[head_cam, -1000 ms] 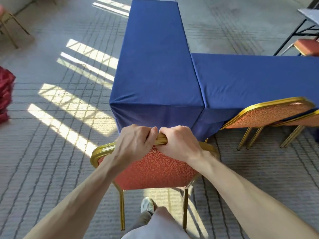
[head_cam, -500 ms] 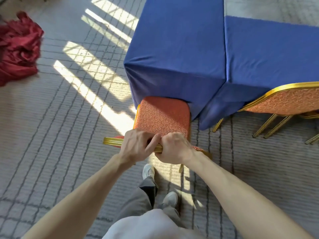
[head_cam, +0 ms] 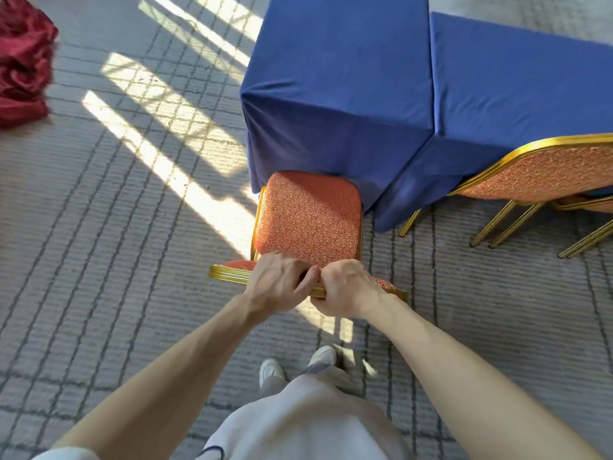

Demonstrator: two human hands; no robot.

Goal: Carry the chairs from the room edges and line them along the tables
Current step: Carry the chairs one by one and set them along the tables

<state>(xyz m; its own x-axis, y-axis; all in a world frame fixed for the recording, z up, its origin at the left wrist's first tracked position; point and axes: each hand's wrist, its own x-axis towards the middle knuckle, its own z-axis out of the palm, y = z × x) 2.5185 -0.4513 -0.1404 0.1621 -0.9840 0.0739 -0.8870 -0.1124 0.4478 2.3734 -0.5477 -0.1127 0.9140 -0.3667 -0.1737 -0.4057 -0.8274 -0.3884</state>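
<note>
Standing just behind the chair, shoes on the grey carpet, you gripped its gold top rail with both hands side by side. The left hand and the right hand touched each other, fingers pressed together and curled over the rail, their tips hidden on the far side. The chair stood at the short end of the blue-draped table, its seat front touching or just under the hanging cloth; which of the two could not be told. The seat was padded in orange-red patterned fabric inside a gold metal frame. To finish well, you probably needed to push evenly through both hands, square the back to the table end, and stop before the cloth bunched against the seat. Beyond, to your right, a matching chair stood tucked against the adjoining table, a fair guide for depth. A red cloth heap lay well apart at far left.
</note>
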